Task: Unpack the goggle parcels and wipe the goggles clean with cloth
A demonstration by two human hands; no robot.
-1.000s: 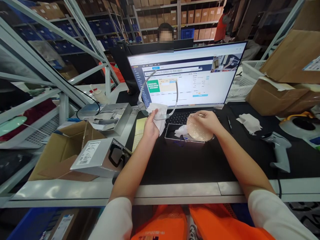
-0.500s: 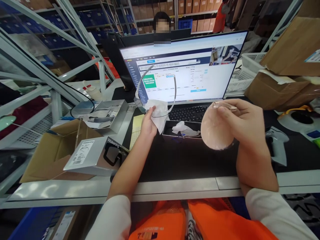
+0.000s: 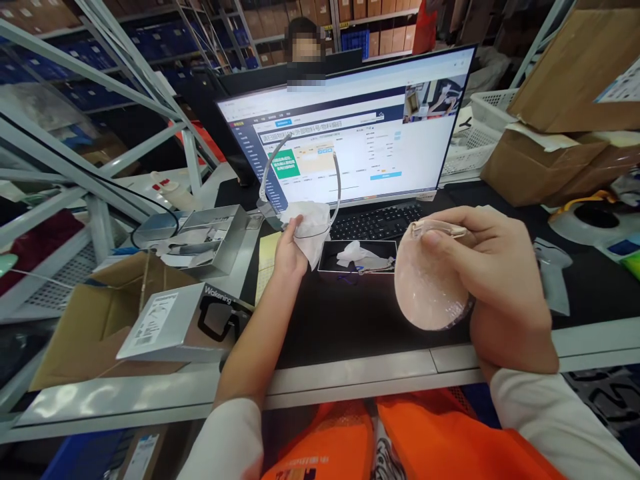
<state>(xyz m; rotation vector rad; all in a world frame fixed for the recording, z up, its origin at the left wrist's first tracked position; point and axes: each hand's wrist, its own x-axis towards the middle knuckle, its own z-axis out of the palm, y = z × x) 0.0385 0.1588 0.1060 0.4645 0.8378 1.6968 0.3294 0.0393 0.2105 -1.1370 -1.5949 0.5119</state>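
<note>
My left hand (image 3: 286, 252) is closed on a white cloth (image 3: 310, 227) wrapped round a pair of clear-framed glasses (image 3: 334, 175), whose two temple arms stick up in front of the monitor (image 3: 380, 120). My right hand (image 3: 493, 267) is raised above the black mat (image 3: 360, 320) and pinches the top edge of a pale pink oval pouch (image 3: 427, 290), which hangs tilted toward me. Between the hands, a shallow black tray (image 3: 327, 257) with crumpled white tissue lies in front of the keyboard (image 3: 375, 221).
At left stand an open cardboard box (image 3: 95, 320), a grey glasses carton (image 3: 173, 320) and an open silver box (image 3: 210, 233). A barcode scanner (image 3: 553, 270), cardboard boxes (image 3: 540, 160) and a white basket (image 3: 475, 127) sit at right. A person sits behind the monitor.
My right hand lifted the pink pouch off the black tray and brought it up and toward me, to the right. My left hand stayed where it was with the cloth and glasses.
</note>
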